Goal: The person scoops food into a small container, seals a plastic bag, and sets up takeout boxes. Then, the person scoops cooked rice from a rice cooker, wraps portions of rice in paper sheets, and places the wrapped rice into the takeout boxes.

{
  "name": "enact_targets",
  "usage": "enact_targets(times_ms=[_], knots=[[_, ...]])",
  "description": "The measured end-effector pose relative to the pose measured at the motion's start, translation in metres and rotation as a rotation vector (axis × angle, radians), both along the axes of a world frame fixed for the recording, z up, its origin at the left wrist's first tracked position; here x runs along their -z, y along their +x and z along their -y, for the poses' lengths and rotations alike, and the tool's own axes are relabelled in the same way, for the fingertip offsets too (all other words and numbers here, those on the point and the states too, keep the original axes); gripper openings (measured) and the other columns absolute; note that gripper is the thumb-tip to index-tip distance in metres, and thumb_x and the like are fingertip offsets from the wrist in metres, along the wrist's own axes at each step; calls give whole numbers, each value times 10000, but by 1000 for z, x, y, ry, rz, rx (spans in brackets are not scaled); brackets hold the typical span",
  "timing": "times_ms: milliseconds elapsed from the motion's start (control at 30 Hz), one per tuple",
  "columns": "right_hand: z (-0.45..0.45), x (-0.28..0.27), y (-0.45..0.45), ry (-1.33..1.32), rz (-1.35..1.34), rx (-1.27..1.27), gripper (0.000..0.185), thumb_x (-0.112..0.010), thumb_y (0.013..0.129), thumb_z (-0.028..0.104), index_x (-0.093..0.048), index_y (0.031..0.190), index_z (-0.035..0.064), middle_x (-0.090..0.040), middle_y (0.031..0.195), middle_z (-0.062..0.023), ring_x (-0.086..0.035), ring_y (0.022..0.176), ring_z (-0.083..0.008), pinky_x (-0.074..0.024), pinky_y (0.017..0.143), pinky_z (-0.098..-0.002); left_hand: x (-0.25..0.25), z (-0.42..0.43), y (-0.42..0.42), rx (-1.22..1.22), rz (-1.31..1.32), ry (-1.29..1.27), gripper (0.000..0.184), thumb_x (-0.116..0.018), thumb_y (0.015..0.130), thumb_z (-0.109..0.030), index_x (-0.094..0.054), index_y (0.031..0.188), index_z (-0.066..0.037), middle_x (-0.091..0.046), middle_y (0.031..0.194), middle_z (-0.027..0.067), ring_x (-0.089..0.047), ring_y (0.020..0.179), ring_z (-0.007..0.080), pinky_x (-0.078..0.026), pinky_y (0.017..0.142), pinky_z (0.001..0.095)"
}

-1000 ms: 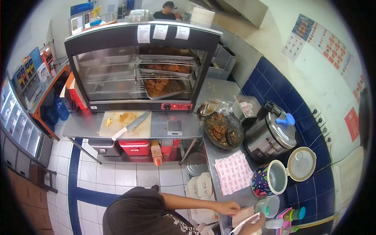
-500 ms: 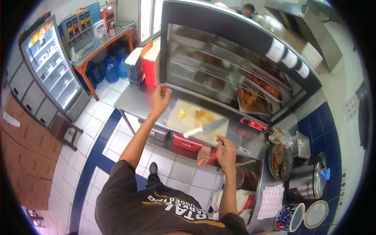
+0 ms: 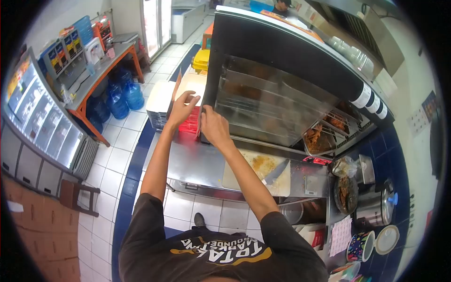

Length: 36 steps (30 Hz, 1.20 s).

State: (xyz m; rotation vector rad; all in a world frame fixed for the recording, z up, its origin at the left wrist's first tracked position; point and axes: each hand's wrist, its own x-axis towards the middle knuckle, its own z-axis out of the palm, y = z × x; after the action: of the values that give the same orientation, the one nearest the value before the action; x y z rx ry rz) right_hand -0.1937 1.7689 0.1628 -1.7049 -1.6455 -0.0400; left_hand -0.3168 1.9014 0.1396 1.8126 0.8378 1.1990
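My left hand (image 3: 183, 109) is over a stack of folded red and white cartons (image 3: 189, 124), fingers bent and apart, with nothing visible in them. Close beside it, my right hand (image 3: 215, 126) is at the lower left edge of the glass-fronted display cabinet (image 3: 277, 40). Its fingers are curled; what they hold, if anything, is hidden. Below my right forearm lies a white cutting board (image 3: 230, 177) with yellow-brown crumbs. A knife (image 3: 278, 170) rests on it, partly covered by the forearm.
Trays of fried food (image 3: 314, 141) show at the cabinet's right end. A stone mortar (image 3: 346, 195), a steel cooker (image 3: 374, 209) and a patterned tub (image 3: 361, 246) stand on the right. Blue water jugs (image 3: 117, 101) sit under the left table. Another person (image 3: 282, 8) is behind the cabinet.
My right hand has moved from beside the cutting board up and left to the cabinet's edge. My left hand has moved over the carton stack, and the view has shifted.
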Motion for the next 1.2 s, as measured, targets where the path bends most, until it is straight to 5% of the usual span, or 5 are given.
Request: enact_targets(times_ms=[333,467,567,967,1200], knots=[[-55,20,-28,112,128,211,472,-547,890,122,-467,1311,-77,-693,700,-162,-697,570,-318,-548,489,-437,-7,-35,9,43,-79,418,286,-563,964,-77,-650,1093,163,-177,1653,235,-555,1203,264,-447,996,379],[-76,24,-39,54,231,312,724,-603,848,143,-332,1440,-172,-708,698,-120,-707,571,-256,-560,491,-362,5,-63,6,-18,-123,354,308,-550,1002,-126,-631,1131,142,-349,1552,225,-586,905,188,-491,805,342],[-82,28,-39,40,215,301,724,-592,851,136,-317,1437,-188,-710,730,-140,-710,594,-246,-566,506,-346,-24,-38,-8,-80,-307,325,303,-544,1017,-188,-638,1008,100,-594,686,90,-503,694,116,-457,643,348],[131,-31,-19,406,-465,-143,1171,-847,688,214,-102,1546,-68,-558,1289,-315,-600,1178,-418,-505,991,-453,-95,208,-44,-305,425,152,357,-553,1019,-142,-590,1254,123,-656,1162,167,-633,985,199,-530,832,323],[340,63,92,500,-900,120,741,-712,823,-15,-338,1459,46,-595,1211,-119,-619,1091,-220,-523,875,-318,4,423,66,491,216,-151,387,-616,981,-79,-544,1353,-2,-621,1225,105,-608,1035,144,-523,882,308]])
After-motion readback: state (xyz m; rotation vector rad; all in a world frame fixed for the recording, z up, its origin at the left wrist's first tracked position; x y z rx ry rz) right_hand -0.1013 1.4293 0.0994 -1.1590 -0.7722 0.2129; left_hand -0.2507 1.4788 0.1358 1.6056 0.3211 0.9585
